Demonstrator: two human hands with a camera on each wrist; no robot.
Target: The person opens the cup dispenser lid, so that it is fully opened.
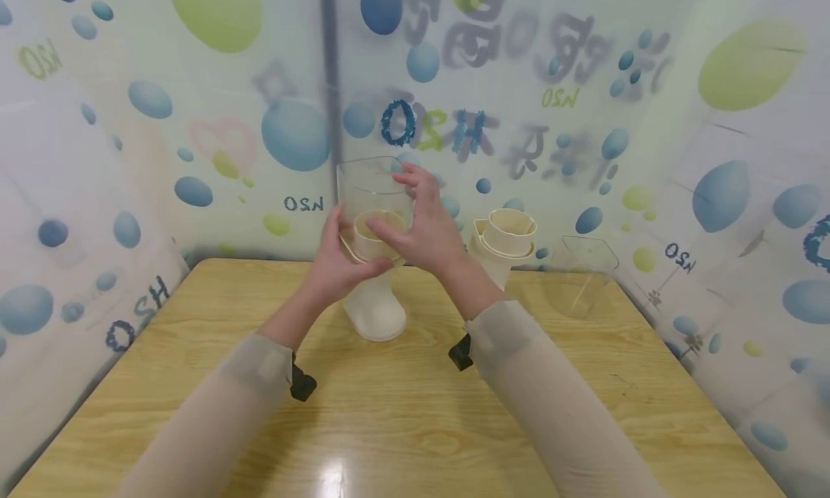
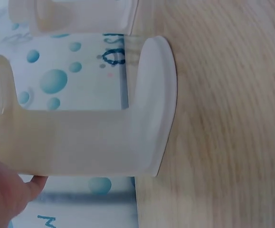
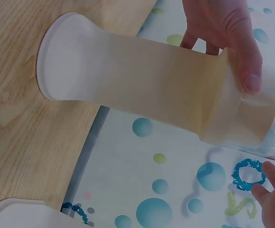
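Observation:
A cream plastic stand (image 1: 376,312) with a rounded foot and ring-shaped top rests upright on the table, seen sideways in both wrist views. A clear plastic container (image 1: 368,177) sits around the ring at its top. My left hand (image 1: 337,267) grips the collar from the left, its thumb (image 3: 251,78) across the front where the clear wall meets the cream plastic. Around the container's right side curve the fingers of my right hand (image 1: 424,228), with the thumb in front. The right wrist view catches only its fingertips (image 3: 270,170) beside the container.
To the right stands a second cream stand (image 1: 511,235) of the same kind. Farther right, a second clear container (image 1: 577,278) stands near the table's back edge. A patterned curtain (image 1: 246,217) closes off the back and sides of the wooden table (image 1: 402,426).

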